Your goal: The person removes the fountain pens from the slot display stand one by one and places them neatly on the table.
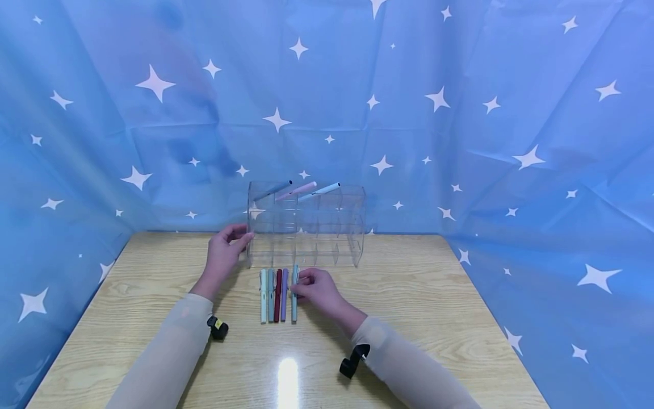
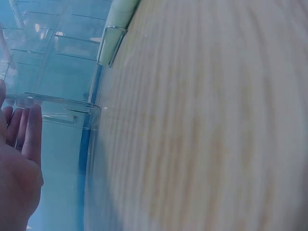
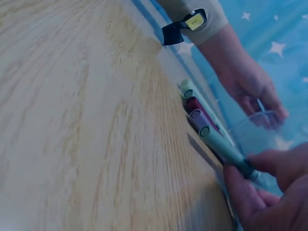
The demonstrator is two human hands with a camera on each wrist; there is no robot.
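My right hand (image 1: 319, 292) pinches a teal pen (image 1: 294, 307) between thumb and fingers, at the right end of a row of pens. Beside it lie a purple pen (image 1: 284, 295), a dark red pen (image 1: 278, 295), a grey-blue pen (image 1: 271, 295) and a pale mint pen (image 1: 263, 295). Behind the row stands a clear compartment organizer (image 1: 306, 263). My left hand (image 1: 225, 253) grips its left side wall, thumb towards the front. Slanting out of its top compartments are a dark blue pen (image 1: 276, 189), a pink pen (image 1: 298, 190) and a light blue pen (image 1: 322, 191).
The wooden table (image 1: 439, 307) ends at the back against a blue curtain (image 1: 460, 142) with white stars. A small black camera sits on each wrist, the left one (image 1: 218, 329) and the right one (image 1: 351, 362).
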